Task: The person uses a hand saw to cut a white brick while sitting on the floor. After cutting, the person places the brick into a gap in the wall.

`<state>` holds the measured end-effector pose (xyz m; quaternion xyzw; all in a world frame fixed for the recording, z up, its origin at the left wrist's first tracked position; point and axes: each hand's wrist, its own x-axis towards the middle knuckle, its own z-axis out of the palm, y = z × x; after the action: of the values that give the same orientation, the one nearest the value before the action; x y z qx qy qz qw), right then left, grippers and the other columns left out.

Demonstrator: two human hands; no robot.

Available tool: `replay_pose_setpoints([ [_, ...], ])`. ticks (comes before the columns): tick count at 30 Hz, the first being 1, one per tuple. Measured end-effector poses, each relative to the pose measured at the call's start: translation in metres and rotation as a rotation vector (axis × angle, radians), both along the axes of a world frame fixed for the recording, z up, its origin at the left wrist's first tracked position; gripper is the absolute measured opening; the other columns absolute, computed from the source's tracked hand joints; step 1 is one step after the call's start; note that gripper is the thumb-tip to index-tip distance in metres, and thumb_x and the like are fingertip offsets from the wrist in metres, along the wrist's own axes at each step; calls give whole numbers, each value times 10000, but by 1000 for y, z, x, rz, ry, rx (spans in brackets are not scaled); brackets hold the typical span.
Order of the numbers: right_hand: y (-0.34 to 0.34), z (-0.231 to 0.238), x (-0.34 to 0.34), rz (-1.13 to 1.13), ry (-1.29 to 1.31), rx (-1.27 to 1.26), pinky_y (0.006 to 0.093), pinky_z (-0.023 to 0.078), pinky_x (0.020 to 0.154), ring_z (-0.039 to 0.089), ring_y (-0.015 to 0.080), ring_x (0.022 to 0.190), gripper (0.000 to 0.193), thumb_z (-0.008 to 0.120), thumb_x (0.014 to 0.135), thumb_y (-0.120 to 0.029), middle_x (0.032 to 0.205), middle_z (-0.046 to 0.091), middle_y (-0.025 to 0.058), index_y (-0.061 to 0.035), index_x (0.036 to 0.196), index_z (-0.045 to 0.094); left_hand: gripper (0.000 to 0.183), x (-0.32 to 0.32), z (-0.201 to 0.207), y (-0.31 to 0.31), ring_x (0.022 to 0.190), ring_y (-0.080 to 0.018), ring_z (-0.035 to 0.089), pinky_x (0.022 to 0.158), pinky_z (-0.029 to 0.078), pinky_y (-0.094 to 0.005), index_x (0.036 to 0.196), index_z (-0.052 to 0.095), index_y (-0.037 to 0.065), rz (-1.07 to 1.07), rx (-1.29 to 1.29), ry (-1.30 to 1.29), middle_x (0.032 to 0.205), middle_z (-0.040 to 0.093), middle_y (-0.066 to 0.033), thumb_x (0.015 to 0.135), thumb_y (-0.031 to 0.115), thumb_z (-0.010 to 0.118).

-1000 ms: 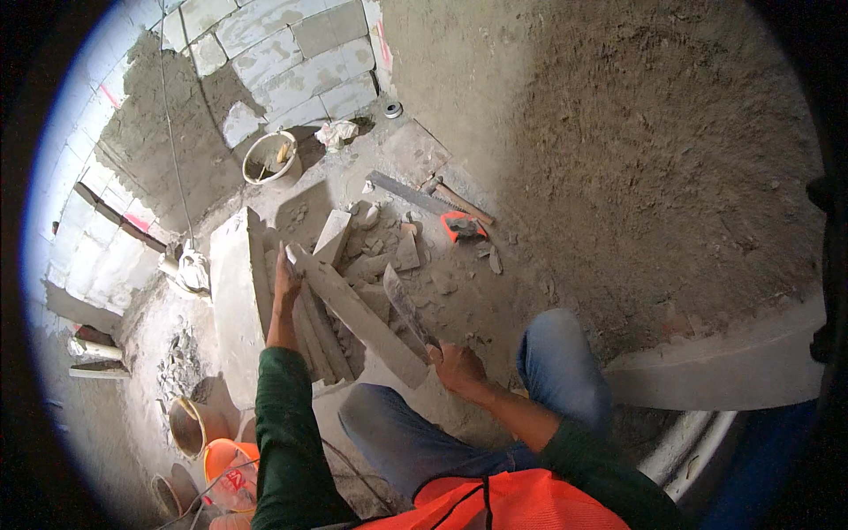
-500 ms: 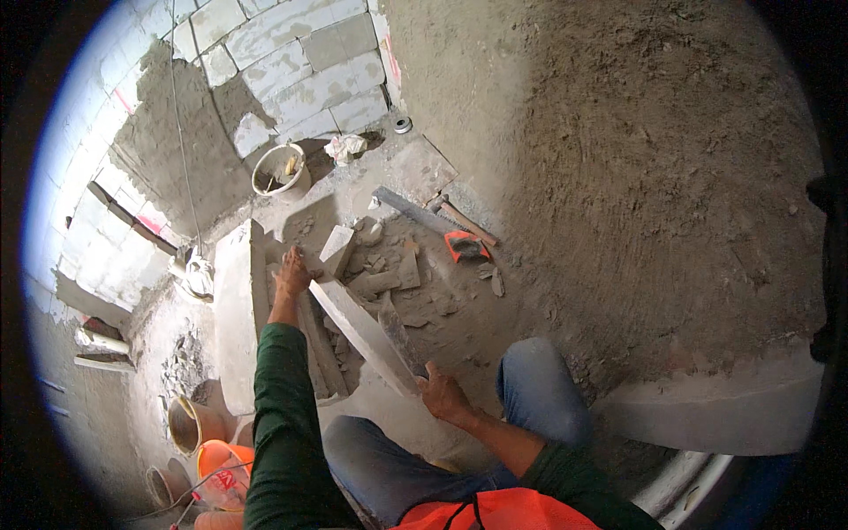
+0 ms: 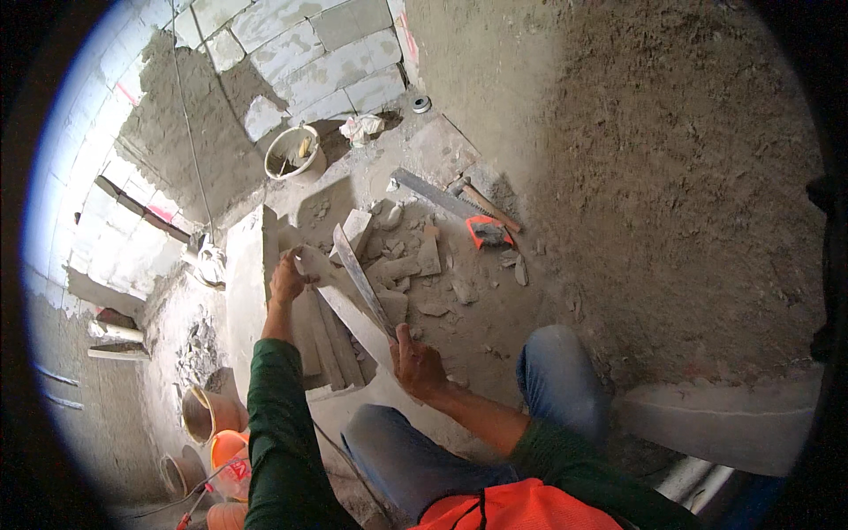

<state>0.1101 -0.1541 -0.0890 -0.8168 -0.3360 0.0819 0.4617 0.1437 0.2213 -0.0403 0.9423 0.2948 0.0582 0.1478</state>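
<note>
A pale slab of lightweight block (image 3: pixel 351 316) stands on edge, slanting from my left hand (image 3: pixel 288 281) at its far end toward my knees. The fingers of my left hand are closed over that end. My right hand (image 3: pixel 419 367) is wrapped around the near end of a long, machete-like blade (image 3: pixel 359 276); its handle is hidden in my fist. The blade points away from me and upward, lying across the slab's right side in the picture. Whether it touches the slab I cannot tell. Broken block pieces (image 3: pixel 397 265) lie just beyond the blade.
A large pale block (image 3: pixel 250 265) stands left of my left hand. Farther off are a white bucket (image 3: pixel 276 168), a hand saw with an orange handle (image 3: pixel 477 231) and a hammer (image 3: pixel 490 208). Orange buckets (image 3: pixel 231 450) stand low at left. A rough wall (image 3: pixel 671 194) rises at right.
My right hand has moved up and left along the slab. The blade has swung from the slab's right side to stand raised across it. My left hand stays at the far end.
</note>
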Motion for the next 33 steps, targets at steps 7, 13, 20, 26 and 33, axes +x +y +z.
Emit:
replay_pose_setpoints([
  [7, 24, -23, 17, 101, -108, -385, 473, 499, 491, 662, 384, 591, 319, 481, 1018, -217, 659, 620, 227, 23, 1226, 456, 842, -2, 12, -13, 1256, -295, 545, 999, 473, -415, 1340, 541, 166, 22, 79, 44, 1339, 587, -74, 596, 234, 928],
  [13, 31, 30, 38, -93, -162, 90, 446, 478, 446, 657, 343, 542, 293, 462, 1027, -228, 626, 612, 176, 26, 1173, 465, 850, -4, 4, -7, 1245, -301, 555, 999, 475, -422, 1349, 536, 177, 15, 21, -8, 1341, 591, -73, 596, 225, 927],
  [20, 24, -17, 13, 123, -60, -498, 511, 537, 626, 681, 376, 679, 329, 454, 1006, -174, 704, 630, 213, 51, 1246, 453, 849, 4, 10, -12, 1235, -304, 567, 990, 483, -431, 1352, 535, 201, 13, 79, 34, 1359, 585, -68, 601, 268, 926],
  [26, 25, 17, 52, 179, 90, -485, 545, 538, 678, 689, 425, 771, 334, 444, 1008, -183, 802, 661, 273, 17, 1275, 448, 865, 2, 9, -15, 1246, -296, 560, 989, 482, -429, 1356, 531, 201, 58, 39, 64, 1366, 581, -58, 593, 284, 930],
  [33, 31, 58, 69, -91, -89, -4, 476, 528, 521, 674, 418, 636, 314, 437, 1019, -220, 752, 666, 244, 31, 1204, 467, 874, 3, 2, -5, 1260, -290, 550, 1001, 474, -420, 1366, 524, 205, 48, 16, 43, 1372, 575, -56, 596, 284, 930],
])
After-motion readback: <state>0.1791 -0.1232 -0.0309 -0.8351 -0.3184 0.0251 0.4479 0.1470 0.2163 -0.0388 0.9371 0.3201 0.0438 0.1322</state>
